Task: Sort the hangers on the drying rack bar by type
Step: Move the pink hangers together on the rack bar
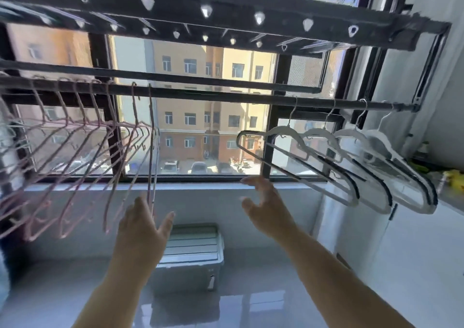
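Since the pink wire hangers (75,164) hung bunched at the left end of the drying rack bar (226,96) and the white broad-shouldered hangers (351,167) sat grouped at its right end, with the middle of the bar bare between them, the sorting looked all but done. Both hands were raised below the bar and held nothing. The left hand (143,229) had straight fingers just beside the lower edge of the pink hanger nearest the middle; whether it touched could not be told. The right hand (266,207) was spread with loosely bent fingers, near the innermost white hanger but apart from it. The next move probably called for little more than evening out each group, nudging hooks without unseating one. Behind the bar stood a window (200,126) facing apartment blocks. Above it ran a dark perforated rack frame (175,3). Well below it a pale lidded storage box (193,247) sat on a glossy floor (251,302).
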The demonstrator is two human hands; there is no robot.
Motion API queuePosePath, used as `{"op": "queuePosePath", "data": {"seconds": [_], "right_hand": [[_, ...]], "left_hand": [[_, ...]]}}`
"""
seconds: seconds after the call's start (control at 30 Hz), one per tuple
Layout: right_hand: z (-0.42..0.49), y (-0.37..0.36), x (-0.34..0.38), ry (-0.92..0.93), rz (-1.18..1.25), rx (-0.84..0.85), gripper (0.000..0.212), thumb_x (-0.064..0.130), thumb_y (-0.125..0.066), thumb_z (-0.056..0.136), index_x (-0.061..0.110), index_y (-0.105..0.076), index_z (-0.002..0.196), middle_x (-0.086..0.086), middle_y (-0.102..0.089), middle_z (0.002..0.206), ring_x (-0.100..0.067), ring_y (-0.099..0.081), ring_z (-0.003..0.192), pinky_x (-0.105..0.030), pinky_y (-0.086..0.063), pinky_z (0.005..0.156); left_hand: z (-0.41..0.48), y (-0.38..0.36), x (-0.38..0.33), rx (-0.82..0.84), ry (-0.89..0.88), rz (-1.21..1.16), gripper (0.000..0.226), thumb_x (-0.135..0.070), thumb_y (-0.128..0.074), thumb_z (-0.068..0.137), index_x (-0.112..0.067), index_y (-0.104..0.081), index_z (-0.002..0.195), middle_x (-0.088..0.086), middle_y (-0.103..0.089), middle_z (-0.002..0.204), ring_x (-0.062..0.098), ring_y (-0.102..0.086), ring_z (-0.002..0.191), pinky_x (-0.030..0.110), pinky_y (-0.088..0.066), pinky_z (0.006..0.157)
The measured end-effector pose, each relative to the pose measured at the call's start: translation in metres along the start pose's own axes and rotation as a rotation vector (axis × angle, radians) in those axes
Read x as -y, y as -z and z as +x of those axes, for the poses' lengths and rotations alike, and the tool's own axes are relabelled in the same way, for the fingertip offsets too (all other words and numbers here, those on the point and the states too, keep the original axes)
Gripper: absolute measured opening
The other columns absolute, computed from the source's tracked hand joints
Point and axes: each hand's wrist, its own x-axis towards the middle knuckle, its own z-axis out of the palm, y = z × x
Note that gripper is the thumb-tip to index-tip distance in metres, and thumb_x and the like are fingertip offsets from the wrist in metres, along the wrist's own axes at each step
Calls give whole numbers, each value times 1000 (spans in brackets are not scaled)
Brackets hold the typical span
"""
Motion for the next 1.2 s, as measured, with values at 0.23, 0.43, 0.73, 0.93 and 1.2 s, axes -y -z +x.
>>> {"op": "queuePosePath", "data": {"seconds": [0.23,0.43,0.73,0.93,1.2], "right_hand": [[8,-99,66,-45,325,452,38,24,-41,96,13,-42,133,-6,-54,121,-18,-51,111,-24,-39,90],[23,-104,83,-112,687,270,24,8,-40,94,13,-57,110,10,-65,76,-4,-48,59,-7,-40,58],[25,-49,45,-116,756,43,22,11,-40,96,19,-59,104,6,-50,37,-5,-57,52,-24,-49,65],[23,-26,17,-156,722,-17,24,9,-41,95,22,-62,95,5,-49,38,-6,-55,48,-19,-49,61],[19,-10,-8,-204,674,-3,19,11,-46,94,21,-62,99,5,-55,47,-5,-57,52,-23,-50,68]], "left_hand": [[-20,-19,6,-128,-64,-148,20,1,-37,89,3,-49,105,23,-59,97,37,-59,87,36,-46,73],[-12,-19,-18,-87,-208,-123,18,4,-55,70,-1,-53,86,5,-58,55,9,-55,43,20,-36,44],[-16,-56,-56,21,-305,-280,58,-19,-38,67,-10,-52,123,5,-70,80,16,-64,67,12,-40,56],[-21,-82,-74,50,-459,-323,46,-26,-35,69,-22,-45,113,2,-71,73,12,-61,56,13,-41,42],[-28,-112,-83,103,-478,-315,50,-30,-37,70,-20,-49,117,0,-70,65,11,-62,54,10,-41,44]]}}
